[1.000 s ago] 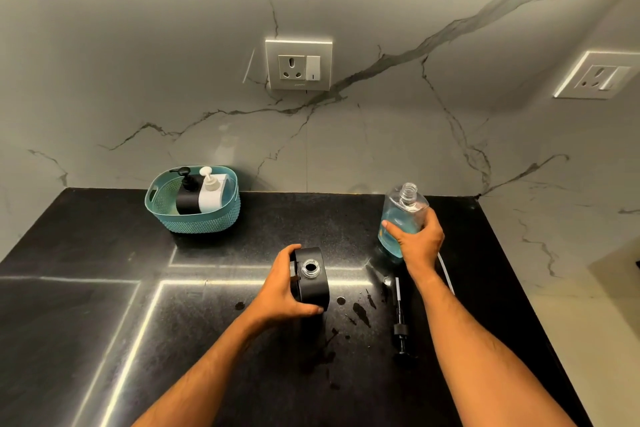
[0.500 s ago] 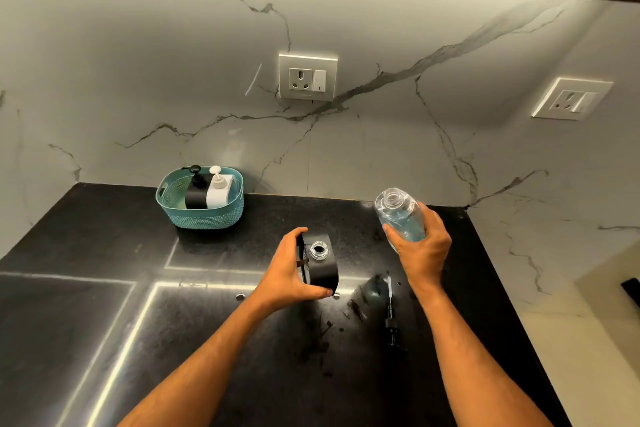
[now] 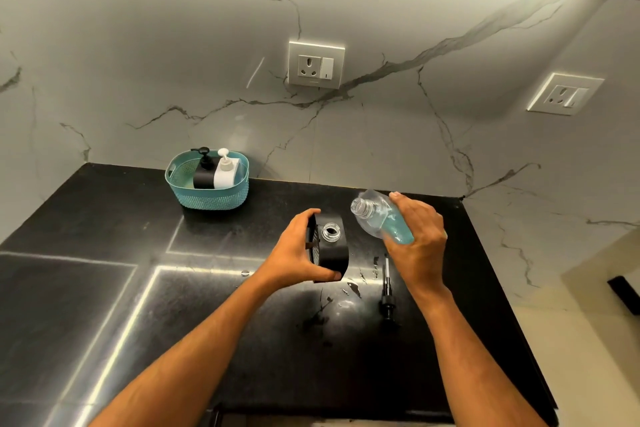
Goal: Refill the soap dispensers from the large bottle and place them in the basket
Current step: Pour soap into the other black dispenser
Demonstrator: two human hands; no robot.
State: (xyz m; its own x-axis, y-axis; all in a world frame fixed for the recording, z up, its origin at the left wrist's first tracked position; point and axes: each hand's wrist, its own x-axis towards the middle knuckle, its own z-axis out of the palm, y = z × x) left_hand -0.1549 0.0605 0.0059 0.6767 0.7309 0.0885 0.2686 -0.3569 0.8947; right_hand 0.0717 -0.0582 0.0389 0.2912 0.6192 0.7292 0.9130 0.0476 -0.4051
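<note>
Tipping further than half a second ago, the large bottle (image 3: 382, 218) is now lying almost on its side in the air, its open neck pointing left toward the black dispenser (image 3: 330, 246); earlier it was being held closer to upright. The dispenser and its holding hand are staying where they were.

Nearest the camera, a black pump head (image 3: 388, 295) with its tube is lying on the dark countertop (image 3: 104, 288), among small wet splashes. Just beyond it, the right hand (image 3: 417, 239) is wrapping its fingers around the bottle's body, where blue liquid is pooling. The bottle's mouth is hanging just right of the dispenser's uncapped clear neck, not touching it. The left hand (image 3: 298, 253) is grasping the dispenser from its left side, thumb at the front, fingers over the back edge.

Farther back, near the wall, a teal basket (image 3: 207, 198) is holding a second black dispenser (image 3: 204, 172) and a white dispenser (image 3: 227, 172), side by side, pumps on. Two wall sockets (image 3: 316, 65) are sitting on the marble backsplash. No label or writing is readable anywhere.
</note>
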